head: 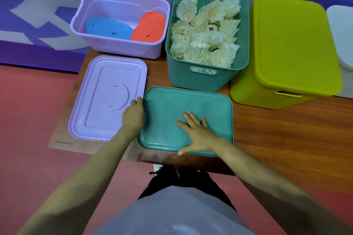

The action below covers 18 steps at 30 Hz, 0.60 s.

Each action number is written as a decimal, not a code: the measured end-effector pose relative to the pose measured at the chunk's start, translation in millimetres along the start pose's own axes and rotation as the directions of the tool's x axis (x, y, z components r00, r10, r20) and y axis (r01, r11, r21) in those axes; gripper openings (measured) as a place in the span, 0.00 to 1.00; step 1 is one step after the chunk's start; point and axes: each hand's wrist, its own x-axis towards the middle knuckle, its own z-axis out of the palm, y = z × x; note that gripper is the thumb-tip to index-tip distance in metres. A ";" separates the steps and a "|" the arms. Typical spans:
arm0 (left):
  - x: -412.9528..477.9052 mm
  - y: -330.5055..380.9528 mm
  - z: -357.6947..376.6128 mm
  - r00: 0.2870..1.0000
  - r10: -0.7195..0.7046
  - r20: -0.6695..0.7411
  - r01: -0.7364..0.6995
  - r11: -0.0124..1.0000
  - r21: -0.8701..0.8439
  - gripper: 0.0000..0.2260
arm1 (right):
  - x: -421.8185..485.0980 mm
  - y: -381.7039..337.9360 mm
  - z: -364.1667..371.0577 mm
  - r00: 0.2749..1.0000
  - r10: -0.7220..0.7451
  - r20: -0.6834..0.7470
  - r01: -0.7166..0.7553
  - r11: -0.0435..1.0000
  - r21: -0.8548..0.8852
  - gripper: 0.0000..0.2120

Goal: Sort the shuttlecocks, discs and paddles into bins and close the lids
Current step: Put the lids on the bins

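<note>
Flat and spread, the right hand [196,131] presses on the teal lid [208,107] lying on the near table [286,135], while the left hand [133,114] curls round that lid's left edge. I judge the lid goes next on the teal bin [177,74] of shuttlecocks [206,36] just beyond: grip both short edges, lift level, and seat the corners squarely. Left of them, the lilac lid [91,101] and lilac bin [86,28] of paddles [147,26] still wait; the green bin [292,44] at right is shut.

I take this for a sports hall, red court-style floor [32,120], blue and white graphic wall [38,15] at the far side, green bin [200,80] heaped with feather shuttlecocks [206,32]
</note>
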 end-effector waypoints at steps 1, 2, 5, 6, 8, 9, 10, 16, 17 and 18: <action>2.4 0.6 -0.8 1.000 0.000 -0.001 0.000 1.000 0.015 0.12 | 0.1 -0.4 1.8 1.000 -0.018 -0.012 0.018 1.000 -0.025 0.54; 4.1 1.4 -2.6 1.000 0.008 0.000 -0.008 0.999 0.034 0.12 | 0.0 -1.0 3.6 0.999 -0.036 -0.024 0.034 0.998 -0.046 0.54; 7.0 3.5 -11.0 1.000 0.014 -0.012 -0.013 0.999 0.047 0.13 | -2.3 -4.9 7.9 0.994 -0.081 -0.068 0.077 0.995 -0.058 0.50; 7.8 5.0 -13.8 1.000 0.013 -0.024 -0.012 0.999 0.042 0.13 | -3.9 -7.0 9.0 0.992 -0.099 -0.083 0.094 0.994 -0.062 0.47; 10.2 8.4 -18.1 0.999 0.017 -0.042 -0.016 0.999 0.041 0.14 | -7.8 -11.3 10.4 0.983 -0.152 -0.102 0.144 0.986 -0.082 0.39; 12.1 9.0 -18.7 0.999 0.024 -0.043 -0.022 0.999 0.045 0.14 | -9.6 -12.5 11.6 0.977 -0.184 -0.110 0.174 0.981 -0.089 0.34; 13.9 9.0 -18.6 0.999 0.035 -0.036 -0.033 0.998 0.056 0.14 | -11.2 -13.3 12.9 0.970 -0.213 -0.118 0.203 0.975 -0.090 0.26; 12.2 -8.4 -6.6 1.000 -0.016 -0.011 0.017 1.000 0.019 0.13 | -18.0 -21.5 17.9 0.955 -0.265 -0.130 0.262 0.964 -0.044 0.06; 12.0 -13.2 -5.3 0.999 -0.043 -0.019 0.042 0.999 -0.034 0.13 | -18.5 -23.0 16.8 0.951 -0.272 -0.147 0.269 0.962 -0.038 0.06; 11.6 -17.7 -6.1 0.997 -0.075 -0.016 0.073 0.990 -0.120 0.12 | -19.3 -24.5 14.4 0.947 -0.280 -0.158 0.278 0.960 -0.030 0.06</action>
